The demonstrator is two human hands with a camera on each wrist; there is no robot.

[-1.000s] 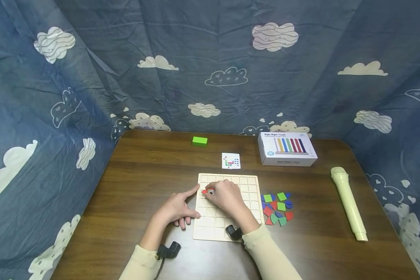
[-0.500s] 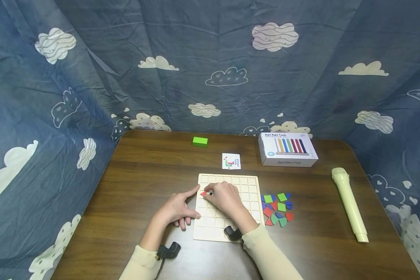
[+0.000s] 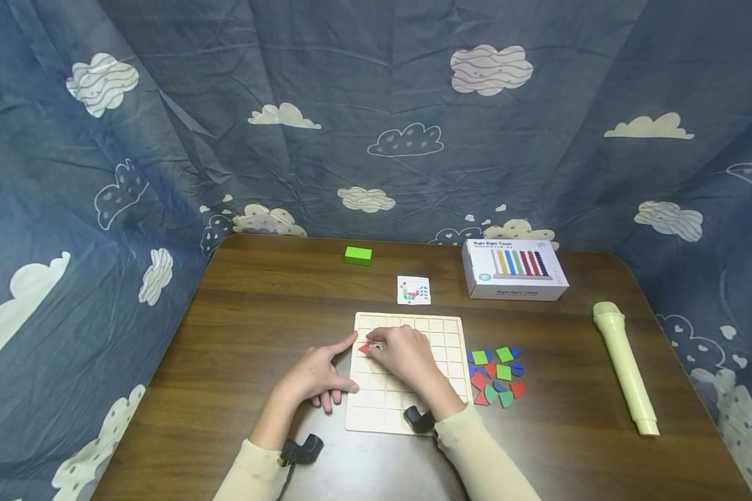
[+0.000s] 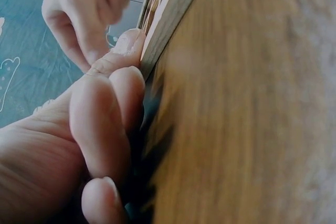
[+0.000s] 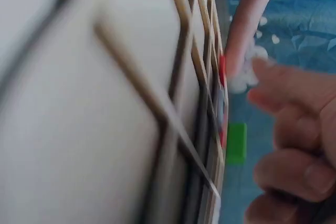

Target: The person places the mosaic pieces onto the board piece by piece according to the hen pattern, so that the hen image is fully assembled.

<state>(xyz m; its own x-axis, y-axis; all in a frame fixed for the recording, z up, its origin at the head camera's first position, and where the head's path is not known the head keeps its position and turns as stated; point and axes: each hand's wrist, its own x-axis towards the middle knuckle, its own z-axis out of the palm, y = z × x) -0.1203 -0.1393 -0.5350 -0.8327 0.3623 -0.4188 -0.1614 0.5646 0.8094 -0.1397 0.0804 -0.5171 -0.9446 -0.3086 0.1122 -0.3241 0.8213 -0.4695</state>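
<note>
Head view: my right hand [image 3: 404,355] pinches a small red piece [image 3: 365,347] over the grid board [image 3: 441,332], near its upper left corner. My left hand [image 3: 318,376], fingers relaxed, steadies the board's left edge. The piece looks light, stiff and thin, probably best gripped by its edges.

A white box [image 3: 514,269] printed with an abacus stands at the tabletop's [image 3: 257,313] far edge. Left of the box lies a small card [image 3: 413,290], and farther left a green block [image 3: 358,255]. Right of the box and nearer lies a cream flute [image 3: 624,364]. A blue cloud-print cloth [image 3: 376,104] hangs behind the box.
</note>
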